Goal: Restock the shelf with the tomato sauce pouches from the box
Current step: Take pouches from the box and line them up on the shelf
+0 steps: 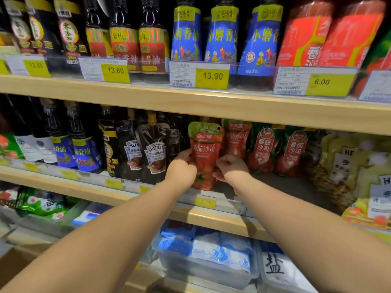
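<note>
I count four tomato pouches (pixel 205 155) in a row, two of one label and two of another. Beside them, two Heinz pouches (pixel 154 155) show their labels. On the top shelf (pixel 148 96) stand three blue bottles (pixel 223 37) and two red packs (pixel 304 39), with four readable price tags (pixel 211 76).

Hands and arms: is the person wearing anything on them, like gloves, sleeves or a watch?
Nothing worn shows. The left hand and right hand are bare, no gloves or rings visible. Both arms are bare to the picture's edge: no sleeves, watch or bracelet.
</note>
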